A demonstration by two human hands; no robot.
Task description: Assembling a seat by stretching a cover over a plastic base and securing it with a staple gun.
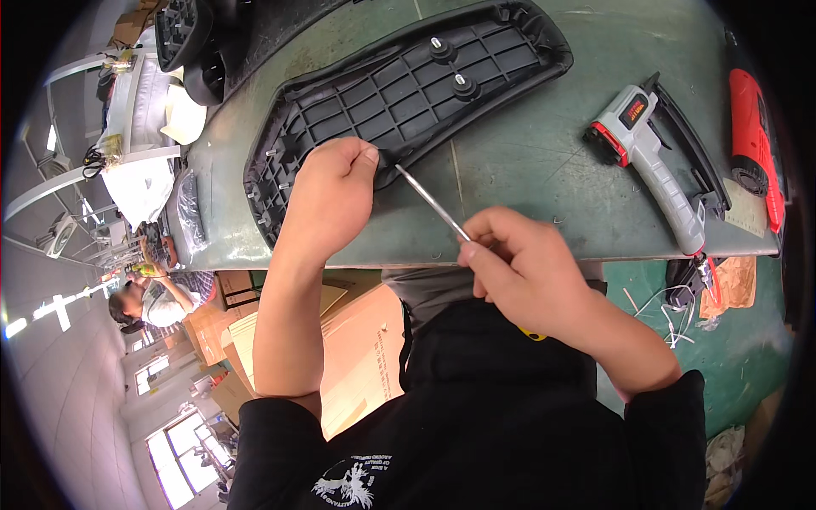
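Observation:
A long black plastic panel (340,106) with a ribbed grid lies face down on the green table, its edge wrapped in soft black covering. Two round mounts with pale studs stand up from it. My left hand (331,191) is closed, thumb and fingers pinching the black covering (387,174) at the panel's near edge. Between the fingers of my right hand (527,268) is a slim metal rod (433,204), like a screwdriver shaft; any handle is hidden. Its far tip touches the covering beside my left thumb.
A grey staple gun (650,153) with an air hose lies right on the green table (527,178), near a red power tool (748,127). More black moulded parts (229,51) lie far left. Cardboard boxes (357,357) stand below the front edge. Another person (161,297) is at far left.

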